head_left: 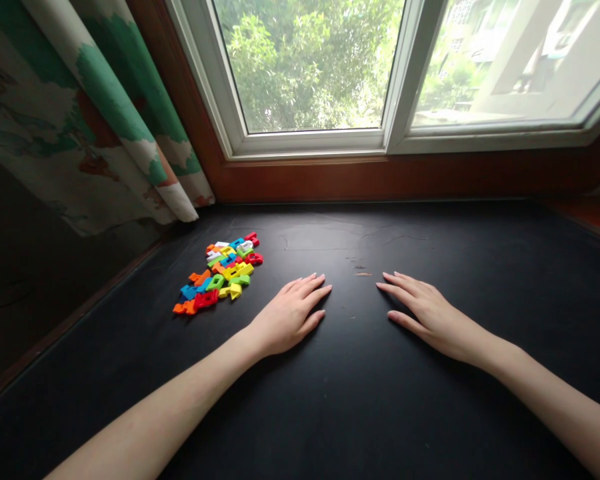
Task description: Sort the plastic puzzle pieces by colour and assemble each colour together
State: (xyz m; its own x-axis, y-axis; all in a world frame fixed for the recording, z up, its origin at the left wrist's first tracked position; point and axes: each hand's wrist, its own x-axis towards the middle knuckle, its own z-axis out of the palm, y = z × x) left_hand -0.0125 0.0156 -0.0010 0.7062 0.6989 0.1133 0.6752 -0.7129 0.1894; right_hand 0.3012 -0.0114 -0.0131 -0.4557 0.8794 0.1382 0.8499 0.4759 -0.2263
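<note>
My left hand (296, 312) lies palm down on the black tabletop (350, 413), fingers stretched out and holding nothing. Across from it, my right hand (423, 308) rests flat in the same way, its fingers spread and pointing inward. A gap of bare surface separates the two. Left of my left hand, and apart from it, is a loose pile of small plastic building pieces (215, 283) in red, orange, yellow, green, blue and white. Several have square holes in them. Some pieces overlap, so parts of them are hidden.
A window (310, 143) with a white frame stands behind the table, above a brown wooden sill (300, 181). At the left a patterned curtain (130, 133) hangs down to the table's far corner. Small worn marks (363, 274) show on the surface between my hands.
</note>
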